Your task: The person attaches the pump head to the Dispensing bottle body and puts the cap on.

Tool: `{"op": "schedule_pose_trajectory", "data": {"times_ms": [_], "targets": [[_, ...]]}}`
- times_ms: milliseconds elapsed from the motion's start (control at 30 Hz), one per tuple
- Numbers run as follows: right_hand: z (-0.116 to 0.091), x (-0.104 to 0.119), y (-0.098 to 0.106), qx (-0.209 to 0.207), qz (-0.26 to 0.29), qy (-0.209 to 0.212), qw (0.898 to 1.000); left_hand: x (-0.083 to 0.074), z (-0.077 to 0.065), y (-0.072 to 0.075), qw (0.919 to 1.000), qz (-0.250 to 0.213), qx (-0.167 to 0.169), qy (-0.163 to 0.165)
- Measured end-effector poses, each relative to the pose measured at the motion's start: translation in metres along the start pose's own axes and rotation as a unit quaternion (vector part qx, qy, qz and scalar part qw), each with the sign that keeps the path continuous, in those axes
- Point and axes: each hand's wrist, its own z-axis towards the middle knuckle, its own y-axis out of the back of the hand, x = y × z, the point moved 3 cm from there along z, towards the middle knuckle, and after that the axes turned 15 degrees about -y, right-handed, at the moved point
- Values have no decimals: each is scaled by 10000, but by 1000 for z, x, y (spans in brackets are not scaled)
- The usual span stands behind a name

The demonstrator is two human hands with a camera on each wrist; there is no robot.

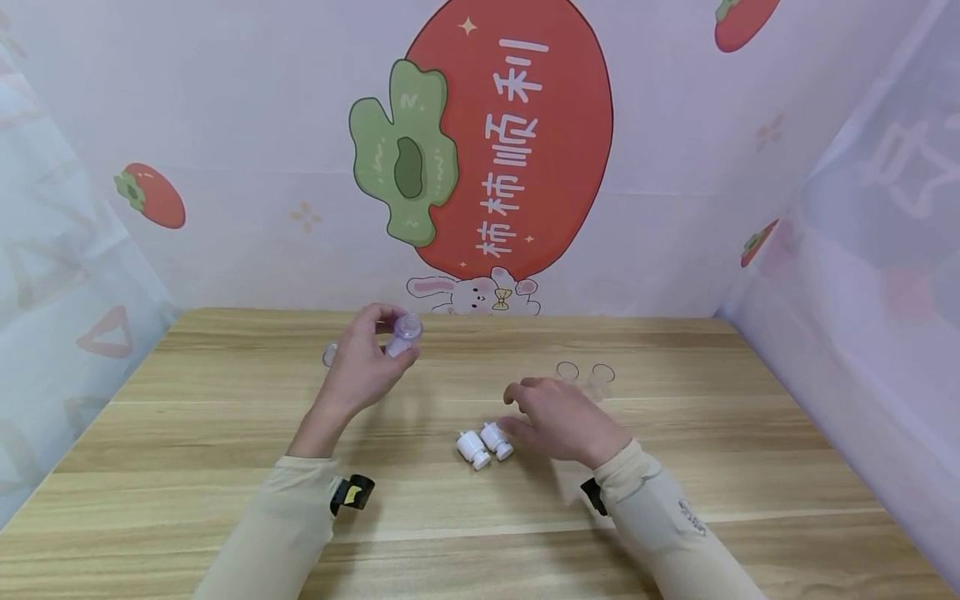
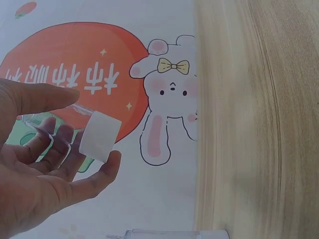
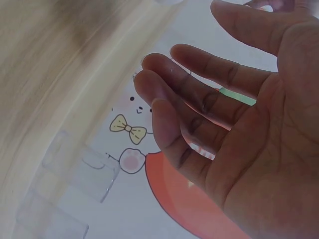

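My left hand holds up a small clear bottle above the table, thumb on one side and fingers on the other. A white part covers one end of this bottle in the left wrist view. My right hand is over the table with its fingers loosely bent and nothing in its palm, as the right wrist view shows. Just left of its thumb, two white pump heads lie side by side. Beyond the right hand stand two clear caps, see-through with thin dark rims.
A second clear bottle with a white end stands behind my left hand, mostly hidden from the head view. The wooden table meets a printed cloth backdrop at its far edge, with cloth along both sides.
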Motion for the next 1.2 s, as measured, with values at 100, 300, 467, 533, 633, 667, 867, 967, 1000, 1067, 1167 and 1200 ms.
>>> {"op": "schedule_pose_trajectory", "data": {"times_ms": [100, 300, 467, 533, 633, 667, 867, 967, 1000, 1067, 1167, 1200], "targets": [[0, 1, -1, 111, 39, -38, 9999, -2, 0, 0, 9999, 63, 42, -65], [-1, 2, -3, 214, 104, -117, 9996, -4, 0, -1, 9994, 180, 230, -190], [-1, 4, -5, 176, 49, -123, 9998, -6, 1, -2, 9987, 247, 384, -218], [0, 5, -6, 154, -17, -107, 9998, -6, 1, -3, 9985, 263, 428, -235], [0, 6, -8, 143, -115, -81, 9998, -7, 1, -4, 9981, 282, 464, -277], [1, 7, -8, 147, -144, -78, 9998, -7, 1, -4, 9980, 290, 471, -290], [1, 9, -11, 166, -265, -74, 9995, -7, 1, -5, 9975, 381, 508, -325], [1, 9, -11, 142, -310, -29, 9994, -8, 1, -5, 9972, 402, 522, -359], [1, 9, -12, 143, -314, -22, 9994, -8, 1, -6, 9971, 411, 523, -375], [1, 10, -12, 158, -317, -9, 9994, -8, 0, -6, 9969, 420, 527, -411], [1, 11, -13, 197, -356, -22, 9992, -8, 0, -6, 9966, 452, 538, -431], [1, 11, -13, 201, -372, -22, 9991, -8, 0, -6, 9964, 469, 545, -437]]}}
